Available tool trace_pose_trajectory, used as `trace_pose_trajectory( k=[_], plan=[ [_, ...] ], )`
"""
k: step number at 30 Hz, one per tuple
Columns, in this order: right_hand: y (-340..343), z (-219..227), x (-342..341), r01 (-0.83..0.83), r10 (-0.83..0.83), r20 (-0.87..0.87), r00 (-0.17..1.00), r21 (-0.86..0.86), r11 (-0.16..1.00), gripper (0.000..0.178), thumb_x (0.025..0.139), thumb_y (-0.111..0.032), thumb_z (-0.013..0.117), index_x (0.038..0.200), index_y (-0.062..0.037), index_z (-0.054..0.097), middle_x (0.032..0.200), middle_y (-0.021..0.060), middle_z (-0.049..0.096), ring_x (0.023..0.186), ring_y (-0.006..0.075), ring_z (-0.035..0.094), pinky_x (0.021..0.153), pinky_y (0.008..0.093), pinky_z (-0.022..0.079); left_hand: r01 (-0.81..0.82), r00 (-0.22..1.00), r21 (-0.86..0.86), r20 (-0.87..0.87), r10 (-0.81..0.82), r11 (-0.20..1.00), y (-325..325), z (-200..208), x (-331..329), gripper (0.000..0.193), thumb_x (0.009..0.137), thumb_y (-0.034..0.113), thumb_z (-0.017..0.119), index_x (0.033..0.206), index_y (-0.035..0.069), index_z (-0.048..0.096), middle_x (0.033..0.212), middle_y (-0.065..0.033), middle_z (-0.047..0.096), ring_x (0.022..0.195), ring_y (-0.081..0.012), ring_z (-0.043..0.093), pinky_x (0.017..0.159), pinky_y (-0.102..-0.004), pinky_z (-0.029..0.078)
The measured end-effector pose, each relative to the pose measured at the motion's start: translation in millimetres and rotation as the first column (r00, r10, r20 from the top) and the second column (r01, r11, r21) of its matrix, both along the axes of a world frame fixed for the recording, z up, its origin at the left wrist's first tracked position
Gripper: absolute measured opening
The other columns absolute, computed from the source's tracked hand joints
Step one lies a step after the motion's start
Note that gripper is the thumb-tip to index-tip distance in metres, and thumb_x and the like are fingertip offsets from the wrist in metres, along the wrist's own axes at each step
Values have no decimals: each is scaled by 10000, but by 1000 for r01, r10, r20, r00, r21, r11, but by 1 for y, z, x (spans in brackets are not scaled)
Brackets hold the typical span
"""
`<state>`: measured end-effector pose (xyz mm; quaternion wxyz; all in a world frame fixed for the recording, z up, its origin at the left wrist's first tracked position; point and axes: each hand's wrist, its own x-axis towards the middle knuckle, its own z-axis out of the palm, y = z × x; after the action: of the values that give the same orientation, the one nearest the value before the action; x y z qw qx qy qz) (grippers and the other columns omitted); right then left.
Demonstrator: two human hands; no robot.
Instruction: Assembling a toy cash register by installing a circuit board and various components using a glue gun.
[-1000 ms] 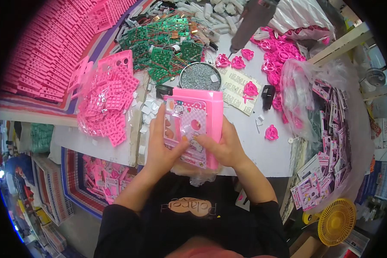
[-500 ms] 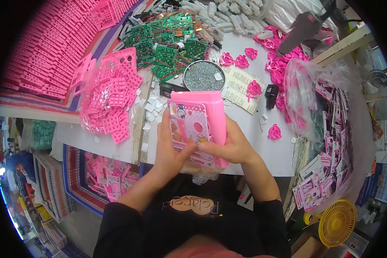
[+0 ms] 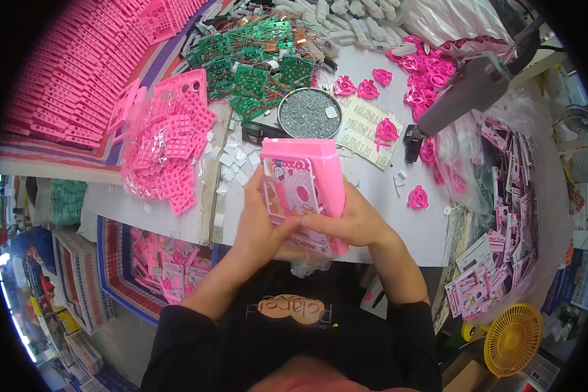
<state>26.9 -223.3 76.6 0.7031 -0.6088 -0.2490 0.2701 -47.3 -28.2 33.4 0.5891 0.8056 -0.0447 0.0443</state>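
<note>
In front of my chest I hold a pink plastic casing [image 3: 331, 176] with a printed, decorated faceplate [image 3: 287, 175] lying against its near side. The faceplate has a round hole and a rectangular cutout. My left hand [image 3: 258, 225] is closed along the left edge, its thumb on the faceplate's lower part. From the right, my right hand [image 3: 356, 219] grips the casing, with its thumb also pressing on the faceplate. The two thumbs nearly meet. Most fingers are hidden behind the pieces. Crumpled clear plastic [image 3: 309, 266] shows just below them.
A round dish of small screws [image 3: 310, 114] stands beyond the casing, near piled green circuit boards [image 3: 251, 78]. A dark grey handheld power tool [image 3: 467, 95] hangs at the right. Pink button grids [image 3: 170, 147] lie left; bagged printed faceplates [image 3: 503, 215] are at right.
The hanging power tool has swung down and to the left, over the pink parts. My hands and the casing have shifted slightly to the right; the grip looks the same.
</note>
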Motion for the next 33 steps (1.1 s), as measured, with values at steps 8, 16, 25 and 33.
trace_pose_trajectory(
  k=[8,16,25,33],
  plan=[
    [3,-5,-1,106,-45,271,961,-215,971,639,815,-298,772,1335,-29,519,1095,157,691,995,263,679,881,371,512,-64,997,270,-34,76,961,10,8,-6,1036,828,218,812,1506,-111,102,1396,-300,409,1262,-376,519,1041,-432,443],
    [-7,6,2,-85,79,-172,982,-28,996,595,847,-226,748,1340,4,506,1190,116,656,1071,190,629,931,359,506,-23,1000,30,-6,23,999,-9,11,-4,1037,826,160,803,1511,-83,65,1366,-280,469,1239,-358,559,1011,-419,471],
    [-5,-14,-3,71,-31,170,985,-236,969,606,853,-275,748,1327,17,509,1076,151,659,970,234,654,862,377,507,-80,987,-81,-147,68,993,9,21,1,1179,742,317,878,1543,-29,85,1361,-261,454,1282,-343,501,1059,-443,423],
    [7,7,-15,81,50,322,945,-381,921,639,852,-257,721,1374,-1,456,997,151,675,908,293,665,814,410,509,-71,995,364,-34,90,929,14,14,-7,1335,681,415,893,1564,-57,10,1228,-232,431,1078,-353,487,952,-439,438]
  ],
)
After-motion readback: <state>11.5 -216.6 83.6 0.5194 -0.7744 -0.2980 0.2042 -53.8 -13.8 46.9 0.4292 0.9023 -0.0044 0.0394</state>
